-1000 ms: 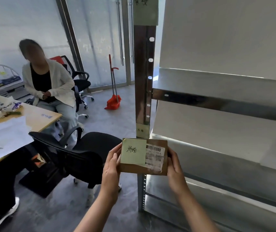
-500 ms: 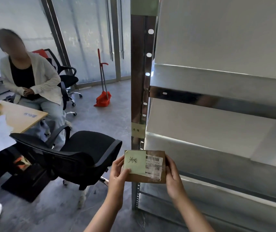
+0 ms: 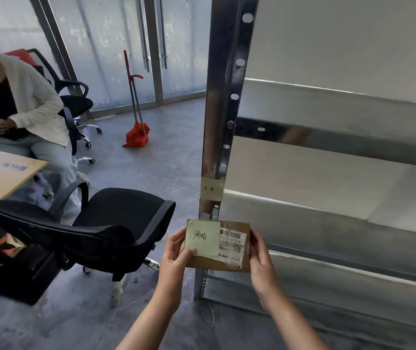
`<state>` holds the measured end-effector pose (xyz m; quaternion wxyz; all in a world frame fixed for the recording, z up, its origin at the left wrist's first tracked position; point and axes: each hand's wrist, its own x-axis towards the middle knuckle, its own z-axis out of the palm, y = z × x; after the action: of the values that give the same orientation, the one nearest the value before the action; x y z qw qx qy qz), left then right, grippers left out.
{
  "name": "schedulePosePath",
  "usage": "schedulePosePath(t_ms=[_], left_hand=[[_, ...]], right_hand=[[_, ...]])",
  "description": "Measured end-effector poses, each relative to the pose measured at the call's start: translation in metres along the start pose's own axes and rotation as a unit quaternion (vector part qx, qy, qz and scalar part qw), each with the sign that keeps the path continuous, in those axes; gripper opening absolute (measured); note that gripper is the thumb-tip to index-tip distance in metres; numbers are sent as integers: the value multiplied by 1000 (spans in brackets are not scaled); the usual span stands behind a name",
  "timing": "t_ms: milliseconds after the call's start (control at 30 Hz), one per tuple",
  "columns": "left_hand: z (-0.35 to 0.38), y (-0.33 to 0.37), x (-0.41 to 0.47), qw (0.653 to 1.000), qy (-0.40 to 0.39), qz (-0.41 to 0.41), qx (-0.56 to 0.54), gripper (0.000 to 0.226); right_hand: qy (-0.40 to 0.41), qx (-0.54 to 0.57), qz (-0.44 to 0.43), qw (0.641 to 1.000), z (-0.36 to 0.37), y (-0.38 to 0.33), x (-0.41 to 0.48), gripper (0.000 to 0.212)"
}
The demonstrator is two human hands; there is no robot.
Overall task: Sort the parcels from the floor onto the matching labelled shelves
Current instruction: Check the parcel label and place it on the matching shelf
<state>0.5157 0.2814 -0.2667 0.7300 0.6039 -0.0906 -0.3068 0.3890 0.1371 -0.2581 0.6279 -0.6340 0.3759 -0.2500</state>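
Handwritten 济南, sticky note (image 3: 203, 239) on parcel (image 3: 213, 265)

A single wide-angle camera worn on the head looks forward and down, with both forearms rising into view from the bottom edge. The left hand (image 3: 174, 256) and right hand (image 3: 260, 253) lie close under the lens, low and just right of centre, holding the parcel (image 3: 214, 265) between them. The view faces the corner upright (image 3: 217, 122) of the metal shelf unit (image 3: 340, 145) from near, so its shelves fill the right half at a slant. The left half opens across the grey floor (image 3: 164, 160), past a black office chair (image 3: 116, 223) close by, to the frosted glass doors (image 3: 126, 46) farther back.
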Motion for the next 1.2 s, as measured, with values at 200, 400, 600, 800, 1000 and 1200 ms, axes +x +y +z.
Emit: schedulePosePath(t_ms=[200,400,600,800,1000,1200], left_hand=[[17,-2,0,999,-44,-4,12,45],[55,-6,2,996,-90,-13,22,44],[90,-9,22,996,-74,-36,32,31],[113,-16,56,990,-116,-36,66,45],[127,-29,88,992,-100,-61,56,44],[141,-41,108,993,-62,-94,22,39]], right_hand=[[23,-7,18,1000,-19,-1,-6,46],[74,0,12,997,-54,3,-2,43],[97,5,7,995,-80,7,22,39],[95,5,21,995,-96,4,52,40],[80,-11,32,996,-105,2,86,39],[70,-24,53,996,-109,11,116,37]])
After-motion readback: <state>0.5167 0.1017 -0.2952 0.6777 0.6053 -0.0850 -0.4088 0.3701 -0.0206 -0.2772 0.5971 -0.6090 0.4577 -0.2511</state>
